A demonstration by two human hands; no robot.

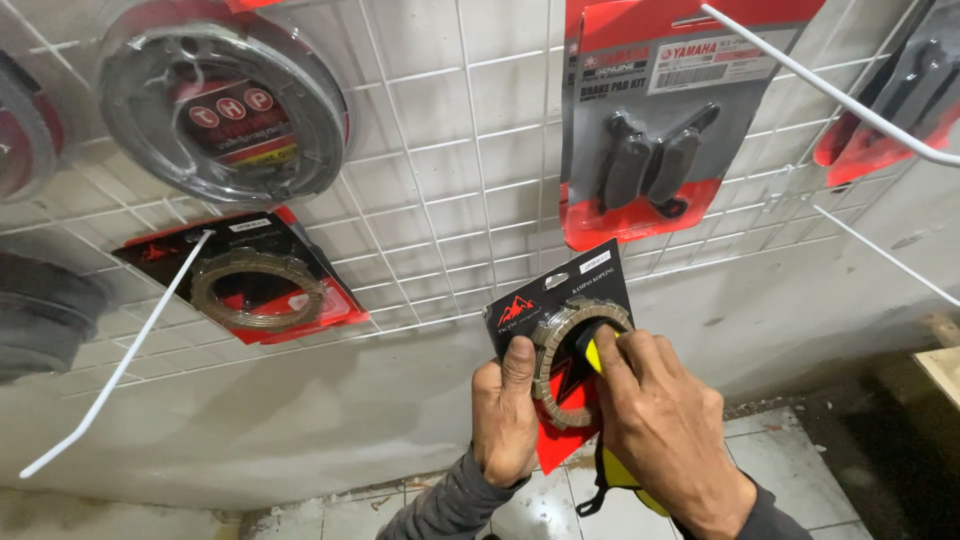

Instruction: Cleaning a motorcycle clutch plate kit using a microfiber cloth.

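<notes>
Black-and-red carded pack with toothed ring-shaped friction plates under clear blister, held upright, slightly tilted, in front of white wire grid wall; yellow-and-black tool pressed against ring's centre, its lower part hanging below pack

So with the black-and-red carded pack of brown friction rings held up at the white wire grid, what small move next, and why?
Probably lift the black-and-red carded ring pack toward the bare white wire hook up right. The left hand grips the pack's edge, the right hand presses a yellow-and-black tool on it, and the pack is off the white wire grid.
</notes>
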